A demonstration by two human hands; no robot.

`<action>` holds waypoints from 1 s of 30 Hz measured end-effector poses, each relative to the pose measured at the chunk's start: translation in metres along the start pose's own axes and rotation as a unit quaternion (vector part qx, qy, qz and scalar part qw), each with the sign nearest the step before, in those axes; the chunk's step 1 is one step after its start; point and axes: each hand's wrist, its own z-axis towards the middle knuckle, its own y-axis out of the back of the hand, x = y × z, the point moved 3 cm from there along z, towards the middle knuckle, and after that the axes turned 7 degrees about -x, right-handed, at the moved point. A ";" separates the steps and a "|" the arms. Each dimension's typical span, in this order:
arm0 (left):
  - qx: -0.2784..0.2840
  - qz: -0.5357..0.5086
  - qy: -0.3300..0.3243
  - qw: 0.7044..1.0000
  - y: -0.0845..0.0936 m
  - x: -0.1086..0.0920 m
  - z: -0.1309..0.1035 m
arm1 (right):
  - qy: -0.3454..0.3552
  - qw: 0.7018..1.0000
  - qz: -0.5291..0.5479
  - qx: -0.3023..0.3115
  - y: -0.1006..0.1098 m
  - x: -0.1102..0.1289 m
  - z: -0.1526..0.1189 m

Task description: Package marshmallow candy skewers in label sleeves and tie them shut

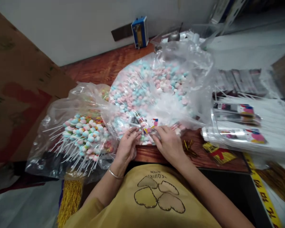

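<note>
Both hands meet over a small clear printed plastic bag (pixel 154 123) at the front of the table. My left hand (pixel 127 144), bracelet at the wrist, pinches its left end with bent fingers. From the other side my right hand (pixel 169 142) is closed on the right end between thumb and fingers. What lies inside the small bag is too blurred to tell. Right behind the hands spreads a large clear bag of pink, blue and white marshmallows (pixel 133 85). To the left, a clear bag holds many marshmallow sticks (pixel 87 131) with white stems pointing toward me.
Gold twist ties (pixel 189 148) and a yellow-and-red packet (pixel 219 153) lie right of my right hand. Further right are stacked printed bags (pixel 242 136) and white sticks (pixel 273 120). A cardboard box (pixel 21 88) stands left; a blue box-shaped object (pixel 140 32) is by the wall.
</note>
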 end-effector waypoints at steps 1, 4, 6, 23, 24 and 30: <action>0.001 -0.019 0.019 1.000 -0.003 -0.002 0.001 | -0.011 1.000 -0.018 0.022 -0.007 0.005 0.011; 0.014 -0.034 0.049 0.998 -0.009 -0.006 0.004 | -0.040 0.995 -0.067 0.070 -0.020 0.014 0.029; 0.022 -0.017 0.056 0.998 -0.010 -0.007 0.006 | -0.053 0.992 -0.083 0.081 -0.024 0.014 0.030; 0.142 -0.133 0.138 0.971 -0.042 0.034 -0.013 | -0.045 0.975 0.214 0.032 0.008 0.005 -0.014; 0.136 -0.131 0.126 0.974 -0.045 0.038 -0.014 | -0.067 0.978 0.198 0.024 0.009 0.004 -0.019; 0.125 -0.043 0.012 0.991 -0.055 0.046 -0.021 | -0.177 0.979 0.096 -0.015 0.011 0.001 -0.038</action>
